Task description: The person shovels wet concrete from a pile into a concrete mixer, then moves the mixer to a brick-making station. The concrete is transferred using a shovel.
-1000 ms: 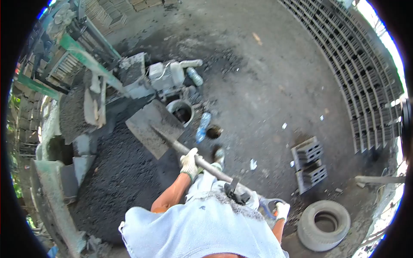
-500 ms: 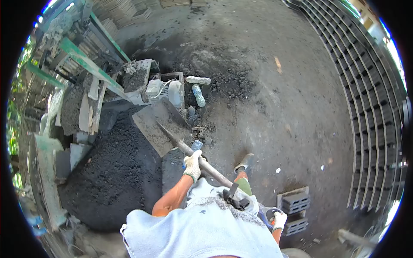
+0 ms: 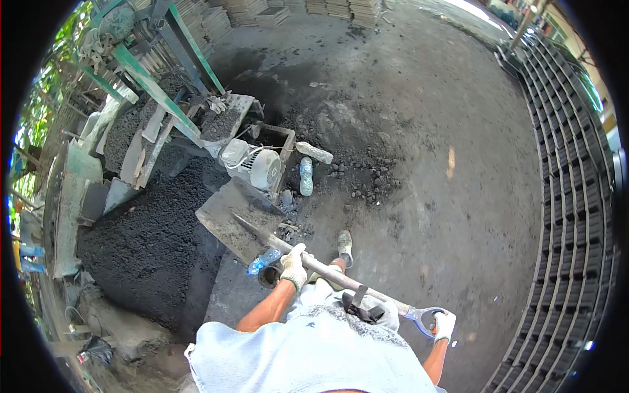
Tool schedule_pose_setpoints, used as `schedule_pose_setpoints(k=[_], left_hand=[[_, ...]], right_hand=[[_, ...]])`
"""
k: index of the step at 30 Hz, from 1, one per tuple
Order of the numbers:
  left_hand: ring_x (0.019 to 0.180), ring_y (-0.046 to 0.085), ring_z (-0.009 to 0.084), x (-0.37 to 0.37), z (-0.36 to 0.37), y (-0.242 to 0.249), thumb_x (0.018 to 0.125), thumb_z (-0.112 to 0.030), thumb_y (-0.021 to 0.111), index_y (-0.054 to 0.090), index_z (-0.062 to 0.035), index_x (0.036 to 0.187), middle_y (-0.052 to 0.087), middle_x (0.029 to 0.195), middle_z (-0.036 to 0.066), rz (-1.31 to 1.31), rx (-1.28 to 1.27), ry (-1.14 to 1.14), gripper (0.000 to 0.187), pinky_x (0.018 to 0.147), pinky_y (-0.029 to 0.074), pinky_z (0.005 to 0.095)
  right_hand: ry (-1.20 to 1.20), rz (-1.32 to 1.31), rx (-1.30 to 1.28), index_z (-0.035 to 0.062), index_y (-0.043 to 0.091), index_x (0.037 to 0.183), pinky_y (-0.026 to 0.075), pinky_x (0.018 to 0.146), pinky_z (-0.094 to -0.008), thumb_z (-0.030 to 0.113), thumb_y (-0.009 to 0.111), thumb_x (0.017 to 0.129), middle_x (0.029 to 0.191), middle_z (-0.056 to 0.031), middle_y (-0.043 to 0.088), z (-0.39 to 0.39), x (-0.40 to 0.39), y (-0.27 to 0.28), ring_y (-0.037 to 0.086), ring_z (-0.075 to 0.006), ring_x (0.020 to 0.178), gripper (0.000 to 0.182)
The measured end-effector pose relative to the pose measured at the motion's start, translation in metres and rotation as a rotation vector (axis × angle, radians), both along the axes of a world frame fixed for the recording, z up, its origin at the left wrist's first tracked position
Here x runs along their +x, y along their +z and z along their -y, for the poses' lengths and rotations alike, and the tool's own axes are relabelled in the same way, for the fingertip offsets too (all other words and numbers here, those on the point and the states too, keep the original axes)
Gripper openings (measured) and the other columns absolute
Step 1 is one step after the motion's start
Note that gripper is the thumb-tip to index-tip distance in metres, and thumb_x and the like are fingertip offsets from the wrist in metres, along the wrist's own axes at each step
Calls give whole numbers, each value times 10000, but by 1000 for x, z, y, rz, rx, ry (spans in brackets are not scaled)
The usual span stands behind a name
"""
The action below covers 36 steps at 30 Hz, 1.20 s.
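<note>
Both my hands wear pale work gloves and hold a shovel (image 3: 327, 270) slanted across my body. My left hand (image 3: 294, 267) is closed around the shaft, a short way behind the blade. At the far end my right hand (image 3: 444, 325) grips the blue D-shaped handle. The flat, dirt-smeared shovel blade (image 3: 240, 219) points to the upper left, and no heap of material shows on it. It is beside a pile of dark, damp-looking grit (image 3: 151, 252) and just in front of an electric motor (image 3: 259, 167).
A green-framed machine (image 3: 147, 85) stands at the upper left. Plastic bottles (image 3: 306, 175) lie by the motor, and another crumpled bottle (image 3: 264, 261) is near the blade. Dark crumbs (image 3: 373, 173) litter the concrete floor. Long stacked rows of dark blocks (image 3: 570, 216) line the right side.
My view has turned and shifted, so the grey blocks at lower right are out of sight. My right hand and the shovel handle have come up, and my foot has moved. Both hands keep their hold.
</note>
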<state>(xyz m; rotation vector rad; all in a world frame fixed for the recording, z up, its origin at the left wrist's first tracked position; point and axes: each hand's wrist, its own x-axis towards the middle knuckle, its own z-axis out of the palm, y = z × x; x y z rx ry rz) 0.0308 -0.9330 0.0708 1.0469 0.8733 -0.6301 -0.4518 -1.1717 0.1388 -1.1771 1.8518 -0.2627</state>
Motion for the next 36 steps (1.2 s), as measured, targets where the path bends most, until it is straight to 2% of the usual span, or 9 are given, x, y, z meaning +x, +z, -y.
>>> schedule_pose_setpoints(k=[10, 13, 22, 24, 26, 27, 28, 30, 36], left_hand=[[529, 622, 261, 106, 220, 30, 811, -95, 782, 575, -16, 851, 593, 682, 101, 74, -6, 11, 225, 501, 564, 438], [555, 608, 225, 138, 280, 17, 774, -120, 817, 507, -18, 1022, 595, 745, 81, 144, 21, -28, 410, 512, 534, 401], [563, 620, 237, 232, 458, 22, 821, -108, 768, 533, -31, 935, 601, 758, 97, 152, 68, 177, 272, 503, 553, 413], [574, 632, 252, 252, 484, 14, 833, -116, 765, 543, -19, 955, 600, 741, 105, 133, -29, 227, 272, 528, 578, 429], [587, 644, 266, 274, 511, 11, 846, -112, 766, 562, -11, 903, 603, 737, 105, 58, -85, 349, 235, 554, 599, 445], [590, 645, 285, 287, 524, 4, 861, -107, 755, 573, -26, 873, 612, 730, 108, 39, -129, 399, 199, 569, 595, 461], [594, 646, 305, 302, 536, -4, 877, -101, 744, 584, -41, 844, 622, 723, 110, 25, -171, 453, 174, 583, 591, 477], [623, 650, 302, 329, 563, -9, 881, -92, 740, 583, -39, 831, 613, 708, 105, 11, -172, 479, 173, 640, 599, 465], [646, 609, 286, 428, 630, -73, 901, -97, 709, 609, -26, 902, 600, 758, 111, -103, -541, 715, 122, 675, 592, 484]], right_hand=[[62, 62, -40, 8, 689, 835, 407, 374, -324, 22, 614, 794, 594, -53, 562, 217, 120, 8, 522, -170, 404, 87], [34, 92, 2, 10, 677, 818, 404, 376, -331, 12, 601, 793, 588, -67, 553, 275, 147, -6, 514, -184, 397, 79], [351, 67, -121, -5, 717, 783, 416, 435, -335, -2, 598, 742, 604, -64, 604, 556, 278, -64, 549, -153, 479, 126], [367, 105, -229, -23, 691, 839, 452, 496, -325, 7, 592, 736, 687, -65, 619, 613, 327, -40, 560, -147, 549, 146], [402, 71, -343, -36, 696, 902, 437, 406, -363, 2, 595, 738, 641, -73, 604, 669, 381, -7, 548, -179, 443, 196], [566, 106, -621, -30, 689, 924, 459, 424, -367, -5, 582, 737, 683, -79, 614, 717, 389, -28, 557, -180, 465, 216], [521, 203, -530, -15, 681, 940, 483, 453, -351, -20, 559, 738, 723, -71, 621, 742, 425, -5, 555, -161, 506, 236], [527, 382, -560, 3, 660, 1009, 478, 470, -295, -47, 517, 748, 767, -54, 624, 748, 526, 80, 552, -124, 527, 302], [900, 488, -712, 13, 661, 1055, 465, 503, -236, -182, 545, 692, 774, -21, 622, 781, 759, 195, 587, -97, 578, 429]])
